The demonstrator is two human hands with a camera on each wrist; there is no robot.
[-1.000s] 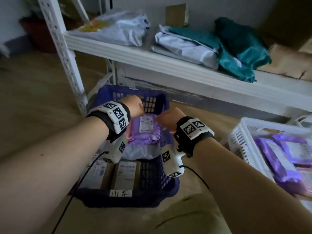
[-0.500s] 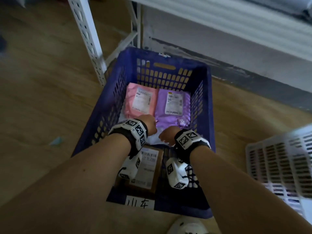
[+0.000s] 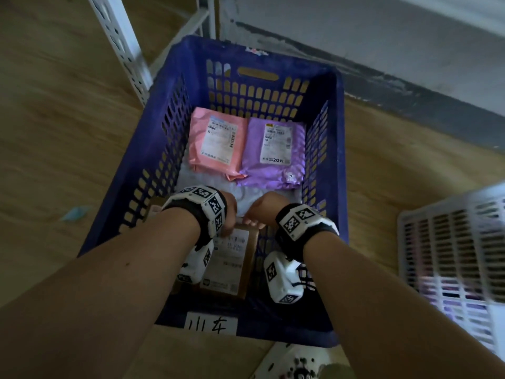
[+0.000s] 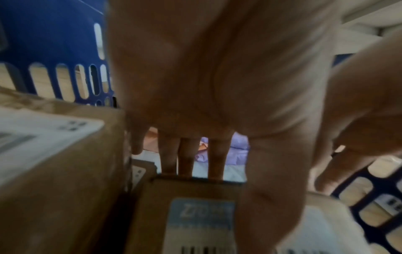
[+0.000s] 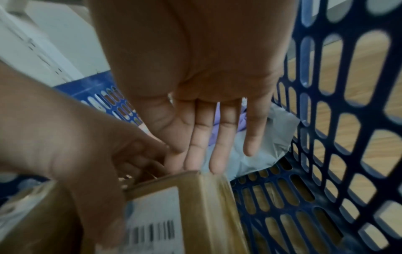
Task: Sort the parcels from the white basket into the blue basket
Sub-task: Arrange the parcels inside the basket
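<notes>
The blue basket (image 3: 338,160) stands on the floor in front of me. A pink parcel (image 3: 216,143) and a purple parcel (image 3: 273,157) lie side by side at its far end, on a pale grey bag (image 3: 251,198). A brown cardboard box (image 3: 232,261) with a white label lies at the near end. My left hand (image 3: 228,214) grips the box's far edge, fingers (image 4: 169,154) down behind it and thumb over the top. My right hand (image 3: 259,212) touches the same edge with straight fingers (image 5: 195,146). The white basket (image 3: 451,242) is at the right.
A second brown box (image 4: 54,154) sits left of the gripped one. A white perforated shelf upright (image 3: 120,42) stands behind the blue basket's left corner, with the wall and a dark skirting beyond. A paper label (image 3: 209,325) is stuck on the basket's near wall.
A second ago both hands held the purple parcel above the basket. It now lies beside the pink one, and both hands have drawn back to the brown box. The view has tilted down.
</notes>
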